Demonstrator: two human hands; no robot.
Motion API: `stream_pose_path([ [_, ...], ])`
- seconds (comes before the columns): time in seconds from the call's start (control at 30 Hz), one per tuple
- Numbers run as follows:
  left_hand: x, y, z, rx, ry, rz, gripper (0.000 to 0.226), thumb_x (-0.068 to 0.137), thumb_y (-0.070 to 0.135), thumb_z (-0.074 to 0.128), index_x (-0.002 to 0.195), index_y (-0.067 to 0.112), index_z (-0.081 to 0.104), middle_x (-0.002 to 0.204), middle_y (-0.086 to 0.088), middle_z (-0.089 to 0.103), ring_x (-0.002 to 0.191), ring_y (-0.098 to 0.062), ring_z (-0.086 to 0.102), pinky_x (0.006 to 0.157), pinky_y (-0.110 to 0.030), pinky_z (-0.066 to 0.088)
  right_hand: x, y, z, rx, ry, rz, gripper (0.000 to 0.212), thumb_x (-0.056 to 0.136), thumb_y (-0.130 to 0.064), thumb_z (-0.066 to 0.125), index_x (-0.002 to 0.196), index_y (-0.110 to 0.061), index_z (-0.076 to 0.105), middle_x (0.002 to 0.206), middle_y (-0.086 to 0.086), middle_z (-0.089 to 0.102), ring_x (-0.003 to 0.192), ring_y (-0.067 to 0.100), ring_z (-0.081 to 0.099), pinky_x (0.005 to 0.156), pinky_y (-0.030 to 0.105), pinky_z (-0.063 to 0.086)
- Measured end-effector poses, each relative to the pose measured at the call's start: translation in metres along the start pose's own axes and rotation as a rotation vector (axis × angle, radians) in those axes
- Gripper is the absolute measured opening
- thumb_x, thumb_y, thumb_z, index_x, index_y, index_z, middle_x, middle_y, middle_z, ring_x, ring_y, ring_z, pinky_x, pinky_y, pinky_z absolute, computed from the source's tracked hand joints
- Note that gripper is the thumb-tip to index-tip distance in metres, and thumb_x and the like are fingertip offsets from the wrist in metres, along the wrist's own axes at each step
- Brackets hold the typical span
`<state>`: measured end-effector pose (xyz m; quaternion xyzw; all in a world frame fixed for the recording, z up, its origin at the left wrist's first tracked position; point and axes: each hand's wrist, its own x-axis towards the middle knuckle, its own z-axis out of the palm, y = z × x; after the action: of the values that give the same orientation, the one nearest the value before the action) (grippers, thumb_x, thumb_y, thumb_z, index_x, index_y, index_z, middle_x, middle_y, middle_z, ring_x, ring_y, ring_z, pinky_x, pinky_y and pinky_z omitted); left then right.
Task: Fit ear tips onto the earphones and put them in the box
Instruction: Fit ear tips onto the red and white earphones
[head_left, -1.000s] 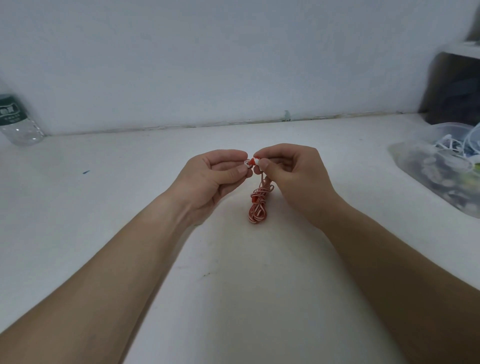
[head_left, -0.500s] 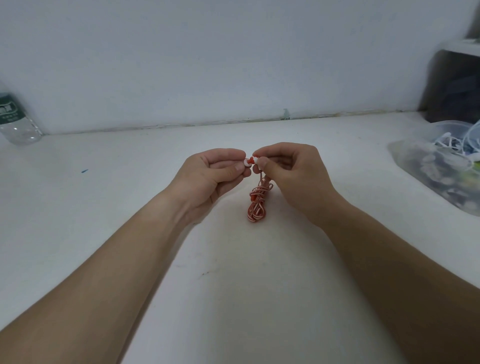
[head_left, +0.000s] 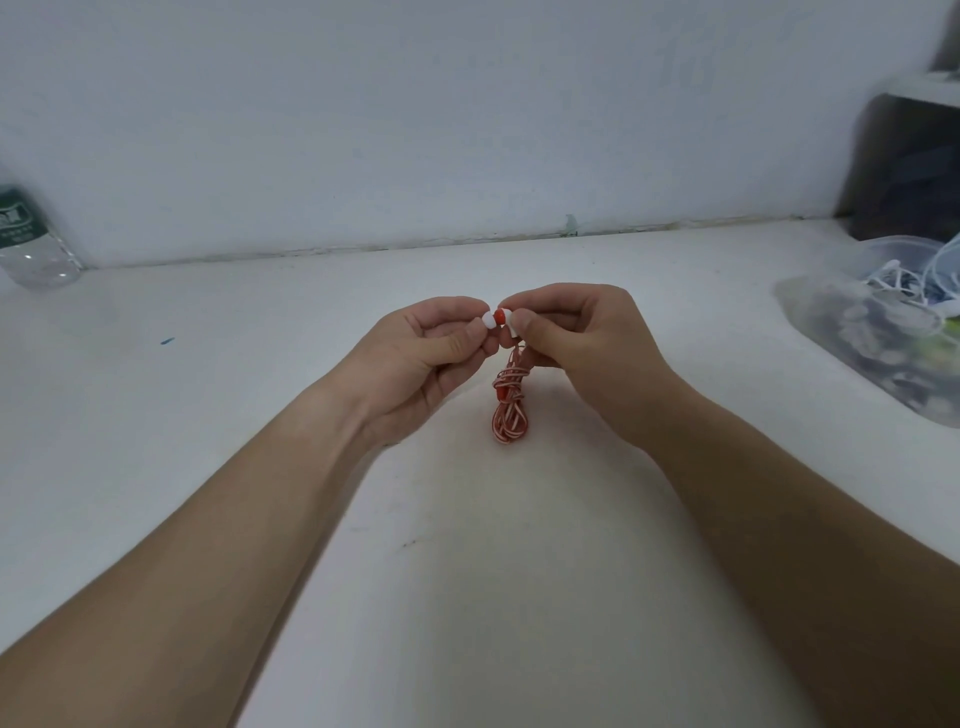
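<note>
Hardly anything has moved since half a second ago: both hands hold the same spot above the middle of the table (head_left: 208, 415), and the white ear tip (head_left: 488, 319) sits a touch closer against the red nose of the earphone (head_left: 500, 315), the two now touching.

Thumb and forefinger of the left hand (head_left: 415, 358) pinch the ear tip, while its other fingers are curled into the palm. The right hand (head_left: 587, 343) pinches the earphone's white body between thumb and forefinger, with the remaining fingers curled beneath. Whether the tip is seated on the earphone or only pressed against it cannot be told.

From the right hand the red-and-white cord (head_left: 510, 405) hangs down in a knotted bundle, and its lower loop reaches the table between the two wrists. Both forearms are bare and stretch in from the near edge.

At the right edge of the table lies a clear plastic box (head_left: 883, 353) holding white earphones and small pieces, too blurred to tell apart. It is well apart from the hands. A dark object (head_left: 904, 166) stands at the far right corner. A water bottle (head_left: 31, 244) with a green label stands at the far left edge against the wall (head_left: 415, 130).
</note>
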<state>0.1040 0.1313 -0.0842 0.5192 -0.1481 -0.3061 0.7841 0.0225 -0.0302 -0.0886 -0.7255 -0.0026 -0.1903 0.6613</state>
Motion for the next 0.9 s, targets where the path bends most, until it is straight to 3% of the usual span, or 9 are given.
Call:
stream_pose_path([
  [0.23, 0.0015, -0.0010, -0.0015, -0.016, -0.008, -0.013, 0.028, 0.078, 0.001, 0.065, 0.106, 0.002, 0.064, 0.087, -0.011, 0.074, 0.077, -0.014, 0.072, 0.071, -0.016, 0.057, 0.0006, -0.0003, -0.0012, -0.016, -0.014, -0.003, 0.012, 0.093, -0.004, 0.066, 0.094, -0.011, 0.075, 0.085, 0.013, 0.076, 0.080, 0.016, 0.071, 0.084, 0.042, 0.059],
  [0.43, 0.0019, -0.0014, -0.0016, -0.035, 0.004, -0.018, 0.028, 0.079, -0.001, 0.065, 0.106, 0.001, 0.064, 0.087, -0.011, 0.074, 0.076, -0.013, 0.073, 0.068, -0.016, 0.057, 0.0018, 0.0002, -0.0025, -0.027, -0.021, -0.024, 0.012, 0.093, -0.001, 0.066, 0.094, -0.010, 0.075, 0.087, 0.016, 0.076, 0.083, 0.023, 0.073, 0.083, 0.042, 0.060],
  [0.6, 0.0016, -0.0028, -0.0014, -0.043, 0.030, -0.020, 0.019, 0.084, -0.005, 0.062, 0.102, 0.002, 0.065, 0.083, -0.009, 0.075, 0.075, -0.013, 0.073, 0.068, -0.016, 0.057, 0.0020, -0.0005, -0.0025, -0.084, -0.036, -0.052, 0.013, 0.092, -0.001, 0.066, 0.094, -0.010, 0.075, 0.087, 0.017, 0.076, 0.076, 0.018, 0.069, 0.078, 0.039, 0.059],
  [0.9, -0.0002, -0.0027, 0.0010, -0.005, 0.033, -0.052, 0.028, 0.069, 0.000, 0.067, 0.097, 0.004, 0.067, 0.080, -0.009, 0.074, 0.070, -0.013, 0.072, 0.063, -0.016, 0.057, 0.0040, -0.0033, -0.0057, -0.216, -0.065, -0.130, 0.016, 0.091, 0.001, 0.066, 0.090, -0.013, 0.074, 0.082, 0.012, 0.075, 0.080, 0.030, 0.071, 0.078, 0.046, 0.058],
])
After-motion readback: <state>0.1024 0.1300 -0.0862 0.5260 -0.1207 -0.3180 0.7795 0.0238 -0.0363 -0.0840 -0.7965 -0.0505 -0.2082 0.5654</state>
